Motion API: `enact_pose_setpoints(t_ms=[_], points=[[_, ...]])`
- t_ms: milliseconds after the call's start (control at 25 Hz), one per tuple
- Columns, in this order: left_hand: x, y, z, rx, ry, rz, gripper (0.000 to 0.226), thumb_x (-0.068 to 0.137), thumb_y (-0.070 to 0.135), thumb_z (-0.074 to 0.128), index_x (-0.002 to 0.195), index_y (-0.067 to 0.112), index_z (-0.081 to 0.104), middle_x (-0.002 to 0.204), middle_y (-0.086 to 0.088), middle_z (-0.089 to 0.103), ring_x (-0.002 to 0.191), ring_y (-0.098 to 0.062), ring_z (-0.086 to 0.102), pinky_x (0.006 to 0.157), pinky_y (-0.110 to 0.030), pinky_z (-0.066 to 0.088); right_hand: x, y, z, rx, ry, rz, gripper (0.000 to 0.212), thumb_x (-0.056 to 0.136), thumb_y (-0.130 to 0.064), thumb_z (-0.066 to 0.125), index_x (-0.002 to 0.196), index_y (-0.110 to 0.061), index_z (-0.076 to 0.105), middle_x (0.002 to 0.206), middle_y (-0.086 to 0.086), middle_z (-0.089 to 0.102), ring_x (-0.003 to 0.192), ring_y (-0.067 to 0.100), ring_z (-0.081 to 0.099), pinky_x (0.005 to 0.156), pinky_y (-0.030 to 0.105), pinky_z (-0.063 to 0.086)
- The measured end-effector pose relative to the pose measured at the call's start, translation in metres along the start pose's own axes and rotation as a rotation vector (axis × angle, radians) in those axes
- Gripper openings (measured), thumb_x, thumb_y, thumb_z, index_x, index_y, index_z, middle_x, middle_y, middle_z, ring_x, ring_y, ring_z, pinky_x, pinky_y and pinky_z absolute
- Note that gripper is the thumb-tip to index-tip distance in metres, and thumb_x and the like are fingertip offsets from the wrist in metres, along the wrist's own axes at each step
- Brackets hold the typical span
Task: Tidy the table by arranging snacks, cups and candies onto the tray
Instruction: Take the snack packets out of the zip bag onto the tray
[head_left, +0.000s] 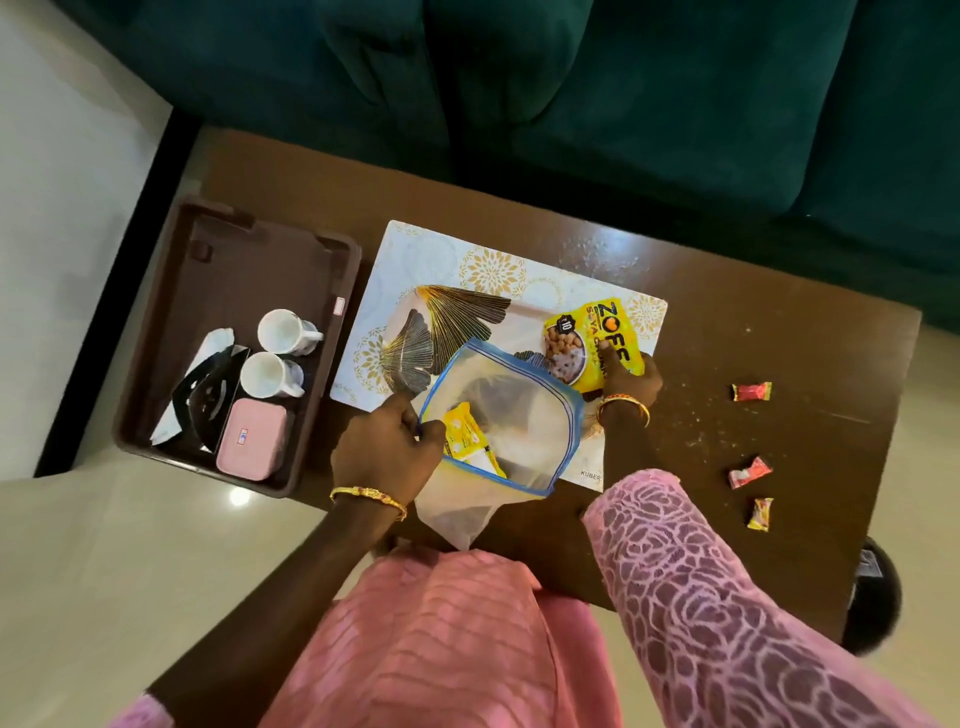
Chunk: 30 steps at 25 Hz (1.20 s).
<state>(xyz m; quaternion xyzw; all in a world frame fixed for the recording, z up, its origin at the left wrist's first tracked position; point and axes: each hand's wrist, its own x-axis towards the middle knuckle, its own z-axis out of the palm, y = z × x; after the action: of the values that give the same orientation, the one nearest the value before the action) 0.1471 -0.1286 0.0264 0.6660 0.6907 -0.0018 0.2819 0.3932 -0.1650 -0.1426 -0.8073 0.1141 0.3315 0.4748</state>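
At table centre, our left hand (382, 447) pinches the bag (498, 415) mouth wide so our right hand (628, 379), gripping the snack (597, 338) at one o'clock, can drop it in; candies (750, 391) wait at three.

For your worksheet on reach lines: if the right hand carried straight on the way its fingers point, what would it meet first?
The right hand already holds the yellow snack packet. Its fingers point away from the person, so beyond the packet comes the patterned placemat, then bare table. Depth is uncertain.
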Motion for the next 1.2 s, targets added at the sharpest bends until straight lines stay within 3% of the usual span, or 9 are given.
enact_pose_setpoints(t_ms=[240,400,520,600,720,800,960,1080,1200], points=[[-0.001,-0.013,-0.002,0.011,-0.001,0.040,0.023,0.063,0.038,0.051,0.056,0.018,0.041,0.053,-0.005,0.057,0.065,-0.036,0.060,0.060,-0.038,0.053,-0.001,0.001,0.010,-0.076,0.158,-0.098,0.040,0.075,-0.021,0.075,0.106,0.001,0.061,0.111,0.023,0.065,0.103,0.036,0.061,0.085,0.038,0.049],[-0.004,-0.022,-0.003,-0.006,0.012,0.036,0.022,0.065,0.037,0.052,0.058,0.018,0.042,0.048,0.002,0.050,0.065,-0.035,0.059,0.058,-0.034,0.050,-0.010,-0.001,0.007,-0.703,0.264,-0.420,0.043,0.082,-0.020,0.058,0.121,-0.004,0.049,0.130,0.023,0.047,0.120,0.040,0.043,0.096,0.047,0.036],[-0.005,-0.028,-0.002,-0.026,0.014,0.043,0.022,0.064,0.038,0.050,0.058,0.018,0.043,0.046,0.004,0.048,0.063,-0.034,0.059,0.056,-0.032,0.049,-0.017,0.006,0.016,-1.084,-0.156,-0.800,0.042,0.089,-0.011,0.048,0.131,-0.008,0.048,0.129,0.028,0.045,0.116,0.041,0.045,0.092,0.047,0.039],[-0.005,-0.028,-0.002,-0.032,0.013,0.049,0.022,0.064,0.038,0.051,0.058,0.018,0.045,0.045,0.005,0.048,0.063,-0.033,0.060,0.056,-0.033,0.050,-0.015,0.012,0.020,-1.277,-0.306,-0.773,0.046,0.094,-0.012,0.043,0.140,-0.017,0.038,0.135,0.026,0.039,0.121,0.040,0.041,0.094,0.049,0.040],[-0.011,-0.028,-0.006,-0.070,0.002,0.052,0.022,0.064,0.037,0.051,0.055,0.020,0.039,0.046,0.005,0.047,0.064,-0.035,0.060,0.059,-0.037,0.053,-0.023,0.007,0.018,-1.145,-0.314,-0.633,0.045,0.093,-0.012,0.048,0.138,-0.018,0.043,0.138,0.026,0.036,0.125,0.042,0.038,0.101,0.047,0.037],[-0.016,-0.029,-0.011,-0.085,-0.005,0.063,0.024,0.064,0.037,0.051,0.053,0.022,0.035,0.047,0.006,0.047,0.064,-0.035,0.060,0.060,-0.038,0.053,-0.039,-0.008,0.011,-0.917,-0.292,-0.554,0.042,0.088,-0.003,0.052,0.130,-0.007,0.052,0.132,0.029,0.042,0.121,0.042,0.044,0.102,0.041,0.037],[-0.027,-0.038,-0.022,-0.132,0.003,0.061,0.033,0.070,0.030,0.063,0.053,0.022,0.035,0.047,0.005,0.046,0.063,-0.036,0.059,0.059,-0.038,0.052,-0.108,-0.055,-0.020,-0.384,-0.032,-0.601,0.018,0.085,-0.002,0.053,0.095,0.001,0.068,0.102,0.023,0.066,0.090,0.035,0.065,0.069,0.014,0.043],[-0.037,-0.055,-0.029,-0.179,0.008,0.144,0.027,0.073,0.019,0.066,0.059,0.018,0.043,0.052,0.003,0.046,0.062,-0.033,0.054,0.056,-0.033,0.043,-0.180,-0.072,-0.036,-0.114,-0.303,-0.488,0.011,0.084,-0.008,0.054,0.079,-0.010,0.063,0.063,0.001,0.071,0.060,0.016,0.069,0.056,0.021,0.053],[-0.044,-0.076,-0.035,-0.236,0.010,0.239,0.019,0.076,0.007,0.065,0.066,0.010,0.048,0.066,0.000,0.043,0.065,-0.022,0.043,0.059,-0.025,0.028,-0.231,-0.049,-0.016,-0.337,-0.707,0.007,0.013,0.089,0.000,0.045,0.084,-0.007,0.053,0.059,0.006,0.071,0.054,0.020,0.069,0.048,0.026,0.057]])
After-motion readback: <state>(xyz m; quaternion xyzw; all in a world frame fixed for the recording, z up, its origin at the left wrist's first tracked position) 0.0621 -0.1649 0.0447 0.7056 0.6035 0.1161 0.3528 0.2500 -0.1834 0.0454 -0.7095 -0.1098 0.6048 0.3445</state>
